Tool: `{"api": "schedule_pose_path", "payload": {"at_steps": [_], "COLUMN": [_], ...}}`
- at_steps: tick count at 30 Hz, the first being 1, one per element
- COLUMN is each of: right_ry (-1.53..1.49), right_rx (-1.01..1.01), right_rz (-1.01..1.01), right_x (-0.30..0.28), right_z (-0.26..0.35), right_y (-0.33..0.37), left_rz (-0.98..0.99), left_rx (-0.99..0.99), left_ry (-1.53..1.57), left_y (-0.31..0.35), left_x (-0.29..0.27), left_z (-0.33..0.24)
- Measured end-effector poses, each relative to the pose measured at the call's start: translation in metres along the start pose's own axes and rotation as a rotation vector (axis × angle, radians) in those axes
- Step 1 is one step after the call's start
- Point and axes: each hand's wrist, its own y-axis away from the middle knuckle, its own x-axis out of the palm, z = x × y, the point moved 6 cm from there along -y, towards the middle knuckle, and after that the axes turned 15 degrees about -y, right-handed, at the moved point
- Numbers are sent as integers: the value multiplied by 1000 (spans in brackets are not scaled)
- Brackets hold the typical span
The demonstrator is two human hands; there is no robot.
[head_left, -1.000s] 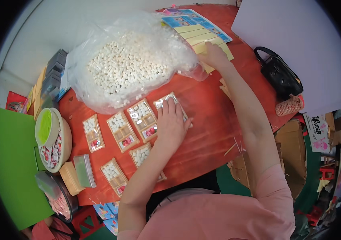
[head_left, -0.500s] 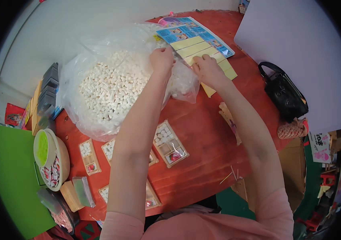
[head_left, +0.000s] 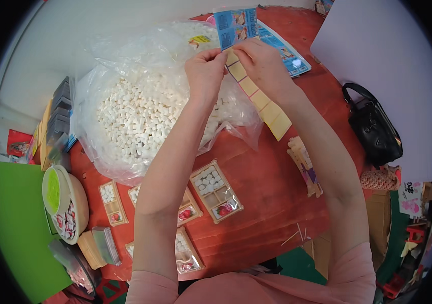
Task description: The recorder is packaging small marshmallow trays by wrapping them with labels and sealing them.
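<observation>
Far out over the table, my left hand (head_left: 206, 73) has thumb and finger pinched at the edge of a sticker sheet. My right hand (head_left: 264, 63) pinches the same sheet just to the right. Its blue printed part (head_left: 236, 28) stands up beyond my fingers, and its yellow backing strip (head_left: 260, 99) hangs toward me in marked sections. Behind my right hand lies a stack of blue sheets (head_left: 292, 58). Left of my hands, a big clear plastic bag (head_left: 87, 137) gapes around many white marshmallow-like pieces (head_left: 135, 114).
Several divided trays (head_left: 217, 191) with white pieces and red packets lie nearby. At left are a cream bowl (head_left: 80, 200) and stacked lids (head_left: 105, 245). A black handbag (head_left: 375, 129), small wooden-coloured pieces (head_left: 304, 164) and thin sticks (head_left: 301, 232) sit rightward.
My right hand has moved up and closer to my left. The yellow sheet, earlier lying wide and flat, is now seen as a narrow strip lifted with its blue part upright.
</observation>
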Motion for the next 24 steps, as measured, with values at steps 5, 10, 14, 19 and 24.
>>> {"api": "schedule_pose_path", "payload": {"at_steps": [5,10,14,19,24], "right_ry": [45,13,95,4,-155], "right_rx": [-129,-188,-200,-126,34], "right_rz": [70,215,325,203,82], "right_x": [28,40,49,54,58], "right_z": [32,43,46,48,34], "right_y": [-13,-12,-6,-2,3], "left_rz": [-70,-128,-194,-149,-40], "left_rx": [167,456,700,561,204], "left_ry": [-211,-376,-612,-479,-119], "left_y": [21,29,43,42,44], "left_x": [-27,-48,-50,-55,-57], "left_z": [-15,-16,-29,-11,9]}}
